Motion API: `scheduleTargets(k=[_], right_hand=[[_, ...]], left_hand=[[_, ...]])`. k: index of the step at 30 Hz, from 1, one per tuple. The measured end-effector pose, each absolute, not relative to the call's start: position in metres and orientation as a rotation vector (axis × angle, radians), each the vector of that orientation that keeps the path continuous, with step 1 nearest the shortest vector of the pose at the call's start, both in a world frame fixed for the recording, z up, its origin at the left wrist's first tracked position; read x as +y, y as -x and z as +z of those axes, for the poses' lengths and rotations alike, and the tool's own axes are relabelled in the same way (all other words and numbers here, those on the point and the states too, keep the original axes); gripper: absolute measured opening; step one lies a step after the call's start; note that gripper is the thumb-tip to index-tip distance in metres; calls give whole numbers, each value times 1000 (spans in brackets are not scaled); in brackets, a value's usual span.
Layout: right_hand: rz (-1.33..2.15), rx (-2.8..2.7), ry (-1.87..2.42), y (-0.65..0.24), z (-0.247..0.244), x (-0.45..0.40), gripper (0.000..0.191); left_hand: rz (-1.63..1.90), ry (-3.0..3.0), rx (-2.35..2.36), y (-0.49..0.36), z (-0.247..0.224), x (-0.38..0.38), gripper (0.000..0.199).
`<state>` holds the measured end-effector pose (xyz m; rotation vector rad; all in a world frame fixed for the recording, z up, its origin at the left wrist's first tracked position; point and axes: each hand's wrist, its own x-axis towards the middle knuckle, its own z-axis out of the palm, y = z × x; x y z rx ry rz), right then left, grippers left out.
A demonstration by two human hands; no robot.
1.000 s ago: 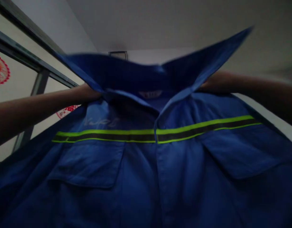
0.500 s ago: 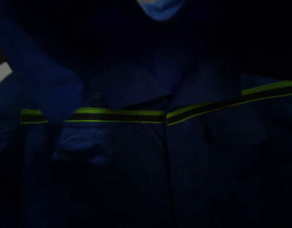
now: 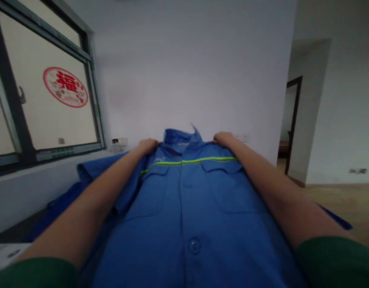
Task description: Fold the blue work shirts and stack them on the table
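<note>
A blue work jacket [image 3: 187,192] with a yellow-green stripe across the chest is stretched out in front of me, its collar at the far end. My left hand [image 3: 148,145] is closed on the shoulder at the left of the collar. At the opposite shoulder, my right hand [image 3: 224,138] grips the cloth in the same way. Both arms reach straight forward. One short sleeve hangs out to the left; the jacket's lower part runs out of view at the bottom.
More dark blue cloth [image 3: 56,206] lies behind my left arm. A white object with a round mark [image 3: 7,254] sits at the lower left. Ahead stands a white wall [image 3: 196,72], with a window [image 3: 40,88] at left. Wooden floor [image 3: 343,200] shows at right.
The jacket filled the whole dark view close to the camera; now it is farther off, held at arm's length. The room and both my arms have come into view.
</note>
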<state>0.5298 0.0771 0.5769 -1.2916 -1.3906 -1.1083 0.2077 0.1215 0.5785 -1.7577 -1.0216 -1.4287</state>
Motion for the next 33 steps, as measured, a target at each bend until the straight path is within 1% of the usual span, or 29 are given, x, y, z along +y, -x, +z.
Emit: scheduleTargets(k=[2, 3, 6, 8, 11, 16, 18, 22, 27, 30, 33], right_hand=[[-1087, -1400, 1390, -528, 550, 130, 19], [-1070, -1411, 1431, -529, 538, 158, 15], [-1005, -1468, 1504, -533, 512, 231, 23], [-952, -1507, 1524, -535, 507, 267, 27], [-872, -1531, 1522, -537, 520, 302, 28], [-766, -1569, 1453, -518, 559, 335, 33], [-748, -1587, 1420, -501, 566, 345, 34], [-741, -1619, 1385, -470, 565, 363, 35], [-738, -1652, 1496, -458, 559, 376, 38], [-754, -1634, 1524, -458, 560, 379, 40], [-769, -1652, 1532, -458, 563, 380, 42]], left_hand=[[-1369, 1745, -1145, -220, 558, 182, 14], [-1344, 1745, -1193, -226, 549, 212, 16], [-1292, 1770, -1298, -242, 527, 293, 36], [-1275, 1785, -1338, -246, 520, 335, 40], [-1274, 1781, -1341, -251, 526, 376, 41], [-1363, 1857, -1153, -281, 564, 396, 41], [-1317, 1925, -1085, -298, 575, 394, 40], [-1080, 1948, -1199, -314, 583, 392, 36], [-988, 1892, -1331, -305, 579, 401, 42], [-1072, 1886, -1361, -299, 581, 405, 47], [-1218, 1918, -1447, -293, 585, 405, 57]])
